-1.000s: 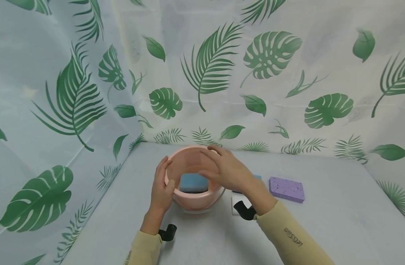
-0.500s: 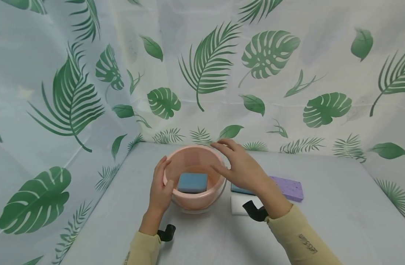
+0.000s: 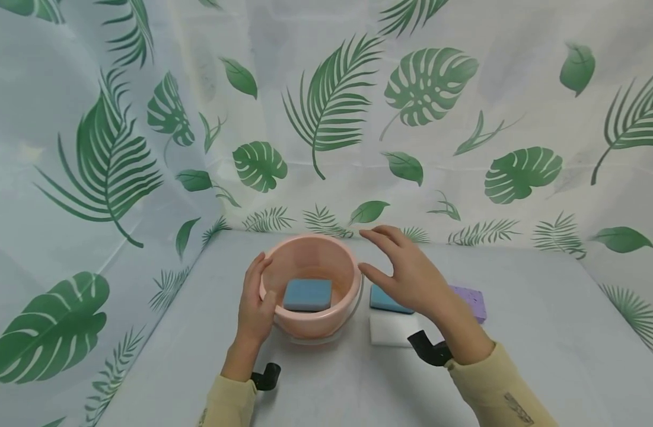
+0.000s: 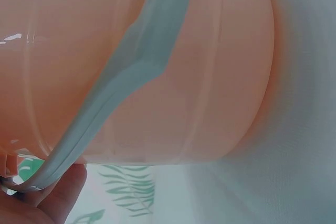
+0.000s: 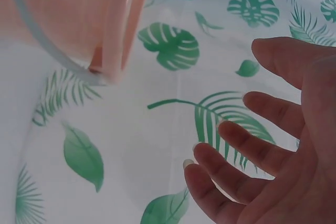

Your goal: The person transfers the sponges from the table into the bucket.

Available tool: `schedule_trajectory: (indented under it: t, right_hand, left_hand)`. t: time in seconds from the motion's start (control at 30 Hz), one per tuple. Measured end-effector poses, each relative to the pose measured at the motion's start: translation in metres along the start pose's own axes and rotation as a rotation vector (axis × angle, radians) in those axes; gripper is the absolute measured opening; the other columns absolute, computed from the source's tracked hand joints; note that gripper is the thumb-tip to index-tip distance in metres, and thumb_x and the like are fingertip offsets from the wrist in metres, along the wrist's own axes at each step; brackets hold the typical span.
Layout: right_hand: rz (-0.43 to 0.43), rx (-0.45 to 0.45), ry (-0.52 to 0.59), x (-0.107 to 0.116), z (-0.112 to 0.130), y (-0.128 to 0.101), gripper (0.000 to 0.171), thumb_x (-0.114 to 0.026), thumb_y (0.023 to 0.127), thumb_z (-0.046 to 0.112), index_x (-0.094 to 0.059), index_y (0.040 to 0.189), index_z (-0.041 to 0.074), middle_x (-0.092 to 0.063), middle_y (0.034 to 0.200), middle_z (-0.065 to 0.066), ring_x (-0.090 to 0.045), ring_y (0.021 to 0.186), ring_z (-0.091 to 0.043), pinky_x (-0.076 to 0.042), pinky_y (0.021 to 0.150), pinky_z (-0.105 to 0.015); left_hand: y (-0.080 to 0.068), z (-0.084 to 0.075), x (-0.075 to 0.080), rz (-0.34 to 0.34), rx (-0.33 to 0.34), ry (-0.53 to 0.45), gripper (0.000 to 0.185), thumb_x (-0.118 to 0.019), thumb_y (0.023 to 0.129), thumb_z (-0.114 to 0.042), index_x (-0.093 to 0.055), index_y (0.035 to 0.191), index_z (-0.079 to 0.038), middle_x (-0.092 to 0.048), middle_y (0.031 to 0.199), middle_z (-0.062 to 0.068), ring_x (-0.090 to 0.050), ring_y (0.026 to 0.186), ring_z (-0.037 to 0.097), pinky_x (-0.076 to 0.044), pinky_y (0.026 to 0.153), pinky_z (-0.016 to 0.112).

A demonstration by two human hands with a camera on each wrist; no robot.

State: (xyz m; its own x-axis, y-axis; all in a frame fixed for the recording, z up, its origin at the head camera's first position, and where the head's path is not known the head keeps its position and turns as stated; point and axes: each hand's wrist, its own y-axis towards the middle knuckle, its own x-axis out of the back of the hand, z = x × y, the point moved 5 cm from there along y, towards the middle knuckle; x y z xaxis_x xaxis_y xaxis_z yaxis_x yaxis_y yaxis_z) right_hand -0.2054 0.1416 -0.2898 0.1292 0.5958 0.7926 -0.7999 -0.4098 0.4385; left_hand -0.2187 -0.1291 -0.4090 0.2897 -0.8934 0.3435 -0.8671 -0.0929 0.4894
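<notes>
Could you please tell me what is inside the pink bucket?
A blue sponge lies flat on the bottom of the pink bucket. The near wall hides the front strip of the floor, so anything there cannot be seen.

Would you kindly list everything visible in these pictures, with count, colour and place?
bucket: 1, pink with a pale handle lying down at its front, middle of the table.
blue sponge in the bucket: 1, blue, lying flat on the bottom.
blue sponge on the table: 1, blue, right of the bucket, partly hidden by the right hand.
white sponge: 1, white, in front of that blue one.
purple sponge: 1, purple, further right, partly hidden by the forearm.
table: 1, pale grey.
backdrop: 1, white with green leaves, behind and at the left.
left hand: grips the bucket's left rim.
right hand: open, above the sponges, right of the bucket.
</notes>
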Motion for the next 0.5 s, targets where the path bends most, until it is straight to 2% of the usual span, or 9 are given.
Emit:
schedule_trajectory:
  t: [0.5]
  right_hand:
    - [-0.056, -0.044, 0.032, 0.004, -0.019, -0.027, 0.055, -0.072, 0.093, 0.02, -0.055, 0.142, 0.004, -0.051, 0.139, -0.016, -0.05, 0.127, -0.037, -0.046, 0.099, -0.057]
  left_hand:
    - [-0.002, -0.001, -0.001, 0.005, 0.027, -0.008, 0.062, -0.044, 0.083, 0.0, -0.048, 0.145, -0.002, -0.034, 0.159, 0.012, -0.031, 0.146, 0.028, -0.027, 0.114, 0.058]
